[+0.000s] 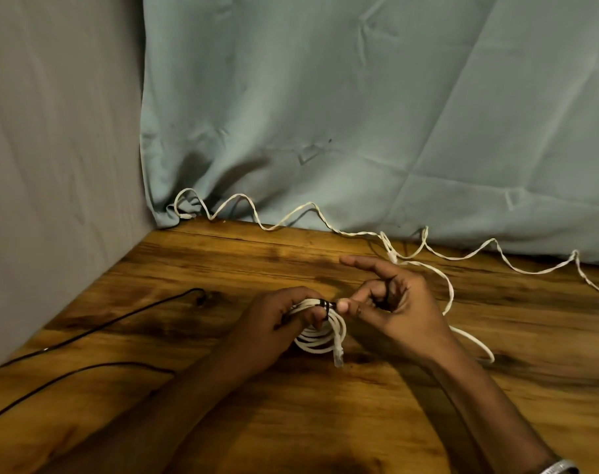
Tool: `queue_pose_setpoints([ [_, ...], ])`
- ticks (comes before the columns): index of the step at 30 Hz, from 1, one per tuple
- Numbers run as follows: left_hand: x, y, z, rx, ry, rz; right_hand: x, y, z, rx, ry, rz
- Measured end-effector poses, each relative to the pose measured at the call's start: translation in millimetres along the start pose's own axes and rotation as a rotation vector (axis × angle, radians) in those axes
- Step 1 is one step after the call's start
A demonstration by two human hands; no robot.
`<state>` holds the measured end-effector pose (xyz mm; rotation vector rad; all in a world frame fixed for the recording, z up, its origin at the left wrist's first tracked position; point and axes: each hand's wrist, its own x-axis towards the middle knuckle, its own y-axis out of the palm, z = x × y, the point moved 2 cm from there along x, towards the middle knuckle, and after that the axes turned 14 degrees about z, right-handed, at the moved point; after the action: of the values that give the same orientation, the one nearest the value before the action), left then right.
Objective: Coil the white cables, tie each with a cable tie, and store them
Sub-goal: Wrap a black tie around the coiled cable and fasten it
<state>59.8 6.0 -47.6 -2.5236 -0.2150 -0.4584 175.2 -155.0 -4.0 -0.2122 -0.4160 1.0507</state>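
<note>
I'm tying: my left hand (284,316) grips the coiled white cable (320,331), my right hand (390,302) pinches the black cable tie (326,304); cinching it comes next.

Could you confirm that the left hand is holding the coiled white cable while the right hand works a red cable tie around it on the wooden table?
Not quite: the head view shows the cable tie is black, not red. The left hand does hold the coiled white cable while the right hand works the tie, above the wooden table.
</note>
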Motion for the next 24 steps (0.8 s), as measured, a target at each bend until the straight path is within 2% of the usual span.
queue_pose_setpoints([
  [6, 0, 0, -2, 0.020, 0.012, 0.011, 2, 1, -3, 0.098, -0.016, 0.017],
  [24, -2, 1, -1, 0.100, 0.015, 0.000, 3, 21, -14, 0.109, -0.098, -0.068],
])
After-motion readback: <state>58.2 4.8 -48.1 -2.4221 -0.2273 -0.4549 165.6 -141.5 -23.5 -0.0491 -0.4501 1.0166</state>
